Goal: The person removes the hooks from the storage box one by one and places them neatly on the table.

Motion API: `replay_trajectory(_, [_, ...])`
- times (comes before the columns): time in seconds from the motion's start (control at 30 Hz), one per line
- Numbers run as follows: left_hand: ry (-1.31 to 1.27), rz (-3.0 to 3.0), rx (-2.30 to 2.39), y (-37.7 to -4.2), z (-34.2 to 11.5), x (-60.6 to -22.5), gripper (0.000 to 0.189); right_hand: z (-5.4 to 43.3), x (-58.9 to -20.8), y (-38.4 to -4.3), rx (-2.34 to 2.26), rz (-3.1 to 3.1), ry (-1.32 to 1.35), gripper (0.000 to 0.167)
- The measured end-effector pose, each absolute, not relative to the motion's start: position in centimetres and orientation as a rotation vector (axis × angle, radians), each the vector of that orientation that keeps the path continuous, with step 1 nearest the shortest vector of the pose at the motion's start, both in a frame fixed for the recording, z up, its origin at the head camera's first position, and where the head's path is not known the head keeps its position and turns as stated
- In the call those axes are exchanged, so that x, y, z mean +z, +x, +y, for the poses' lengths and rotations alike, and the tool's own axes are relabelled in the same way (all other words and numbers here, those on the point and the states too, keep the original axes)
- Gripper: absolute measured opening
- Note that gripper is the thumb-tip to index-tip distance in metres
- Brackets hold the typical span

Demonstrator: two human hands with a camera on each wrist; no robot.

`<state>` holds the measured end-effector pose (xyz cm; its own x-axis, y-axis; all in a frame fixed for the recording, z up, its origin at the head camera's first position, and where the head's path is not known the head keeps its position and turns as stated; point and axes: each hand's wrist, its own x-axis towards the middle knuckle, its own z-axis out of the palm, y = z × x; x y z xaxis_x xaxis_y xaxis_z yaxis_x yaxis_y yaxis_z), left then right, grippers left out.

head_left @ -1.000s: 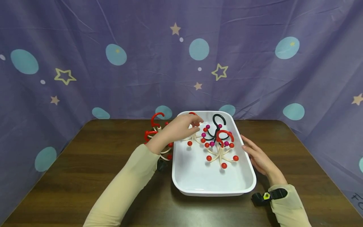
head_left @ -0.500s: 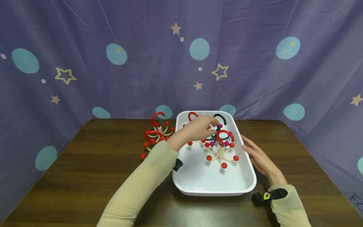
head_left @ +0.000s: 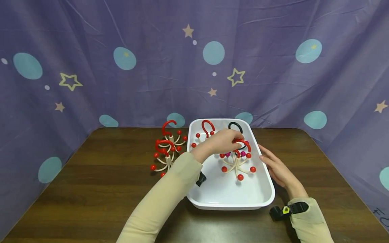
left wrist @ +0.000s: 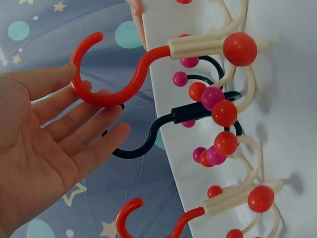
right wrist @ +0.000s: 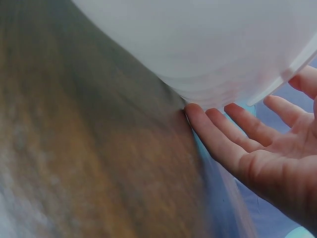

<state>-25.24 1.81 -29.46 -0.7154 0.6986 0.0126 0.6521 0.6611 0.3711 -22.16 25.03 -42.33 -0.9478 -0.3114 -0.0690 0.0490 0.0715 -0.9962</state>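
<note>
In the head view my left hand (head_left: 221, 141) is at the red hook handle of a massager (head_left: 236, 163) with cream arms and red ball tips. The left wrist view has this red hook (left wrist: 111, 98) between my thumb and loosely extended fingers (left wrist: 89, 144), which are not closed round it. Just behind stands a black massager (head_left: 235, 125) with pink and red balls, partly covered by my hand. All these stand in a white tray (head_left: 225, 194). Against the tray's right outer side, my right hand (head_left: 281, 172) rests its extended fingertips (right wrist: 198, 116).
Another red-hooked massager (head_left: 208, 125) stands at the tray's back left, partly behind my left arm. Left of the tray, two red-hooked massagers (head_left: 171, 136) stand on the wooden table (head_left: 100, 175). A purple patterned curtain (head_left: 152, 60) hangs behind.
My left hand has moved right and toward me, from the tray's back-left massager past the black one to the front red hook. The right hand and tray have stayed put.
</note>
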Motion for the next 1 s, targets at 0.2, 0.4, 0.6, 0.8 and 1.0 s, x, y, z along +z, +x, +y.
replay_trajectory(0.2, [1.130,2.721,0.571,-25.01,2.20,-29.88,0.025,25.15,-42.56,-22.18,-1.996,2.056,-0.327,0.058])
replay_trajectory(0.4, [1.125,2.726,0.600,-24.90,2.53,-30.31,0.023,25.15,-42.70,-22.27,-2.008,2.048,-0.326,0.059])
replay_trajectory(0.6, [1.169,2.777,0.578,-24.86,2.50,-30.43,0.025,25.18,-42.61,-22.28,-1.993,2.056,-0.310,0.059])
replay_trajectory(0.8, [1.180,2.797,0.579,-24.80,2.46,-30.35,0.025,25.15,-42.63,-22.31,-1.986,2.059,-0.300,0.059])
replay_trajectory(1.0, [1.183,2.782,0.584,-24.55,2.45,-30.08,0.024,25.13,-42.67,-22.32,-2.000,2.047,-0.299,0.060])
